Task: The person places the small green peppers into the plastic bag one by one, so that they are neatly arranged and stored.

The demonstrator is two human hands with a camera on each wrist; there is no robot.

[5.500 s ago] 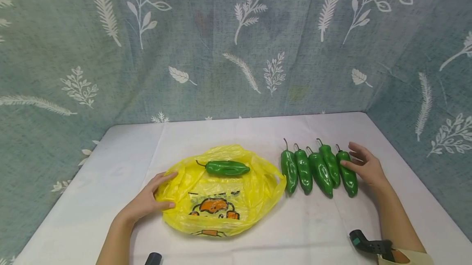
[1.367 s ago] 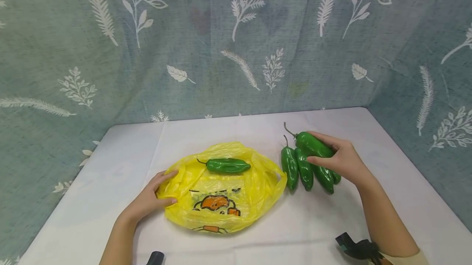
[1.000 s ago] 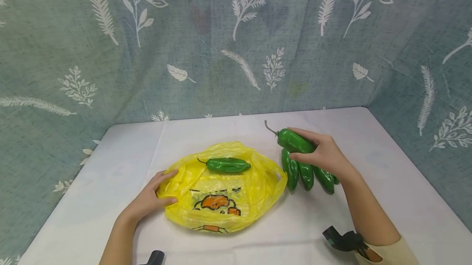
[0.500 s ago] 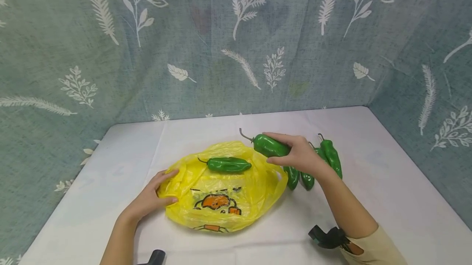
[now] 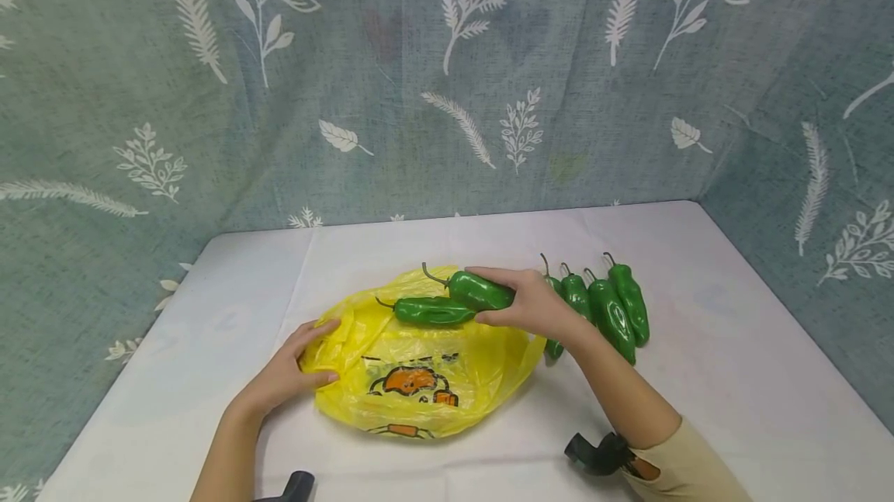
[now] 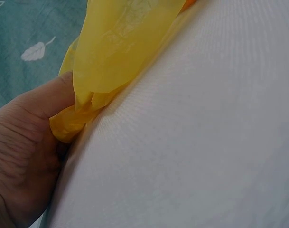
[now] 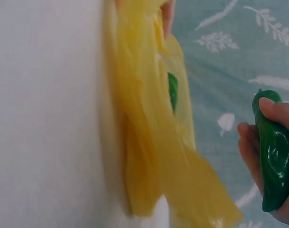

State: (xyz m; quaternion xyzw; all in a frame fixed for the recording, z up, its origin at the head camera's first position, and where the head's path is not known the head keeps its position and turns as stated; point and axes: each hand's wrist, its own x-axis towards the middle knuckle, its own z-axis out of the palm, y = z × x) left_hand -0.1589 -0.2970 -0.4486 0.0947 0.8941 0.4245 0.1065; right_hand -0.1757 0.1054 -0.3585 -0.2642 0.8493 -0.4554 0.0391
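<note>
A yellow plastic bag (image 5: 482, 393) lies spread open on the table, printed with an orange cartoon figure. My left hand (image 5: 282, 374) holds the bag's left side between thumb and fingers; in the left wrist view the thumb (image 6: 51, 95) presses on the yellow plastic, the other fingers mostly hidden. One green pepper (image 5: 427, 312) lies in the bag's mouth. Just above and right of it, my right hand (image 5: 534, 304) grips a second green pepper (image 5: 478, 290) by its lower end, stem pointing left. The right wrist view shows this pepper (image 7: 277, 156) between thumb and fingers, apart from the bag.
Several green peppers (image 5: 615, 312) lie side by side right of the bag, the leftmost partly behind my right forearm. A white cloth (image 5: 705, 378) covers the table. Behind it hangs a grey-green curtain (image 5: 391, 137) with white leaf prints.
My right hand took the rightmost pepper from the row and carried it left over the other peppers to above the bag. My left hand has stayed at the bag's left side.
</note>
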